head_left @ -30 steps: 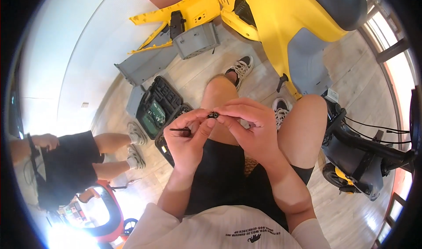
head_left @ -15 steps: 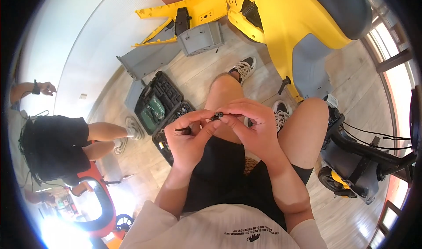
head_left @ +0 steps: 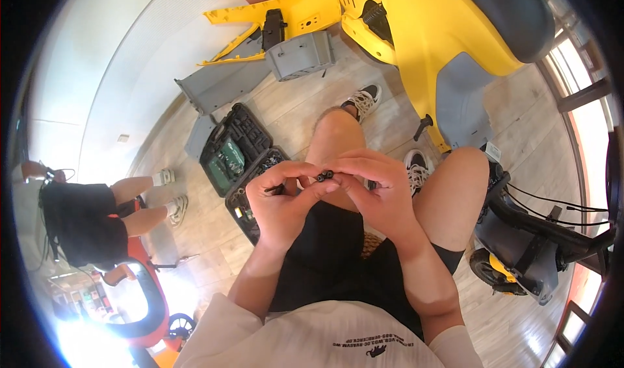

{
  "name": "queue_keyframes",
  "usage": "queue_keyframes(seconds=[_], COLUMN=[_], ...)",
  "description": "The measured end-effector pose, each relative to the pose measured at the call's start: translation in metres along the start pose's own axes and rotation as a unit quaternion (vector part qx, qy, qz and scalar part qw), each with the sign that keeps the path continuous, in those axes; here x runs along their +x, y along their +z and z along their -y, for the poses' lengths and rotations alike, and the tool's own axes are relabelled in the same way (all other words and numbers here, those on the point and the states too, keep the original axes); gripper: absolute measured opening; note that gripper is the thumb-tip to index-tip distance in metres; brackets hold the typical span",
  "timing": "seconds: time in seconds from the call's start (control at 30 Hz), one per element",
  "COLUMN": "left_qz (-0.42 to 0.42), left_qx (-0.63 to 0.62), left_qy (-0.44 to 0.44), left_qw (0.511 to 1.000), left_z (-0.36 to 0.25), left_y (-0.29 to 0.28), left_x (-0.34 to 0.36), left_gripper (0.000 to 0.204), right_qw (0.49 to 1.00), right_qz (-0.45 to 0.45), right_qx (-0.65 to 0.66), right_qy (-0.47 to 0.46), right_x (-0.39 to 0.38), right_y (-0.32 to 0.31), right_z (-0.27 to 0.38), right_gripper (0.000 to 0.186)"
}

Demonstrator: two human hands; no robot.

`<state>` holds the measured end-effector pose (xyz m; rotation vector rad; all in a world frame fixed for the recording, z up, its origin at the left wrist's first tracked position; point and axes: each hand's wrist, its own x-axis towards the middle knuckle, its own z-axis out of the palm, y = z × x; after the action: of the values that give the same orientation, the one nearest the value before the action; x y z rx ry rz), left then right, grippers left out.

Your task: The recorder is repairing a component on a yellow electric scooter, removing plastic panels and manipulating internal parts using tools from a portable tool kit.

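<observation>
The fingers (head_left: pixel 355 166) of my left hand (head_left: pixel 278 207) and right hand (head_left: pixel 385 187) are drawn to a narrow pinch on one small black part (head_left: pixel 324 176). Change noted: the dark rod (head_left: pixel 275 189) in my left hand shows less of its length than half a second ago, while the pinch is maintained; I judge this a slight turn of the left hand, with the part remaining under two-handed control. Location: the part lies directly between the opposed fingertips, touching both sides, above my lap; its exact type cannot be determined. The rod sits lower in the left grip, apart from the part, its inner end hidden. Beyond the left hand, an open black tool case (head_left: pixel 255 133) rests on the floor (head_left: pixel 289 118), a green item (head_left: pixel 229 155) in its upper half. Farther out: a grey panel (head_left: pixel 302 55), a yellow panel (head_left: pixel 318 4) and a yellow scooter body (head_left: pixel 419 40). To my right stands a black tubular frame (head_left: pixel 543 220).
</observation>
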<state>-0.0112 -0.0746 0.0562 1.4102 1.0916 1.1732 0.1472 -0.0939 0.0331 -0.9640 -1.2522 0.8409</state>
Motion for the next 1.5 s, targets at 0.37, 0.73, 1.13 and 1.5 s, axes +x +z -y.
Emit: queue_keyframes(seconds=[0.37,0.73,1.13,1.5], left_qz=[0.006,0.055,0.073,0.077], left_qx=[0.049,-0.017,-0.380,-0.168], left_qy=[0.051,0.052,-0.174,-0.072], left_qw=[0.997,0.997,0.906,0.980], left_z=[-0.001,0.010,0.024,0.016], left_y=[0.001,-0.008,-0.015,-0.014], left_x=[0.002,0.005,0.003,0.006], left_gripper=[0.023,0.024,0.023,0.023], right_qw=[0.999,0.949,0.850,0.795], right_qz=[0.004,0.050,0.059,0.029], right_qx=[0.040,0.251,0.430,0.516], right_qy=[0.017,0.184,0.300,0.317], right_x=[-0.001,-0.009,-0.008,-0.008], right_y=[0.000,0.002,0.004,0.012], right_z=[-0.002,-0.008,-0.014,-0.020], right_gripper=[0.018,0.013,0.011,0.018])
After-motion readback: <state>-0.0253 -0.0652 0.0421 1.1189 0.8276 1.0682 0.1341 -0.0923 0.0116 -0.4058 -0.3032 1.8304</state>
